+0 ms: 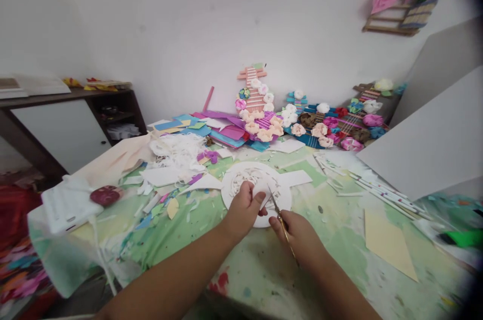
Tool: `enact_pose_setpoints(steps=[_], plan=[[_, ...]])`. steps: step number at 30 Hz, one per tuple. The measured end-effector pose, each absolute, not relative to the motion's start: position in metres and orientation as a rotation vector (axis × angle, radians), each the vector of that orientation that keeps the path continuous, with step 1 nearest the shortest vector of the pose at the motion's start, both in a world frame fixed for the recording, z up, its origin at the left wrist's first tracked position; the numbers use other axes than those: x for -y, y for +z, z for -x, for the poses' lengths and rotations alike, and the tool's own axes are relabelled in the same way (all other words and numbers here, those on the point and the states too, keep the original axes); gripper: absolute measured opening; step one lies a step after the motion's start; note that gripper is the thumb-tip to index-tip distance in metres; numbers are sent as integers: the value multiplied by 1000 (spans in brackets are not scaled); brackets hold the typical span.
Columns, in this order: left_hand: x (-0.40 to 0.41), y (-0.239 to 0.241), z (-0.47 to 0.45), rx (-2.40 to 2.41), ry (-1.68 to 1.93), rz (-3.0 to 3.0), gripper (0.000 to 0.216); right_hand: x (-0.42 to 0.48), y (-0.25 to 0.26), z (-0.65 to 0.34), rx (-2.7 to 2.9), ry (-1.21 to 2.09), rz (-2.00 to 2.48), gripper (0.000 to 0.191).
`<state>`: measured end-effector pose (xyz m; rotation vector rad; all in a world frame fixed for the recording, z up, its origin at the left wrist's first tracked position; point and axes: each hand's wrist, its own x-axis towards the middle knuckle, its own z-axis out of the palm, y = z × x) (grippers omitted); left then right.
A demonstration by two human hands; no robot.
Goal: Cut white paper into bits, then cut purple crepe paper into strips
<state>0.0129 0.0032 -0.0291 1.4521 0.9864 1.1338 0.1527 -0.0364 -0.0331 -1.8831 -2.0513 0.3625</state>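
Note:
My left hand [247,209] pinches a small white paper piece [261,188] between thumb and fingers. In my right hand [302,234] is a slim pair of gold-coloured scissors [279,214], its dark tips pointing up and left at the paper's edge. Whether the blades touch the paper I cannot tell. Both hands are over a round white plate-like disc [228,204], which holds many small white paper bits [241,176]. White paper strips [298,178] stick out from beside the disc on both sides. My fingers hide part of the disc.
A pile of shredded white paper [177,151] and coloured sheets [226,129] lie at the back left. Guitar-shaped crafts with paper flowers [260,103] lean on the wall. A white device with a cable [70,204] sits left; a cream sheet [388,244] and white rods [377,186] lie right.

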Motion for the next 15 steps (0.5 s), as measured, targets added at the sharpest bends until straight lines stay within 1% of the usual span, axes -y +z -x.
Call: enact_pose_setpoints(steps=[5, 15], plan=[[-3, -28, -11, -1019, 977, -1601, 32, 37, -34, -154, 2108, 284, 1925, 41], [-4, -29, -9, -898, 1006, -1567, 30, 38, -36, -152, 2145, 243, 1885, 40]])
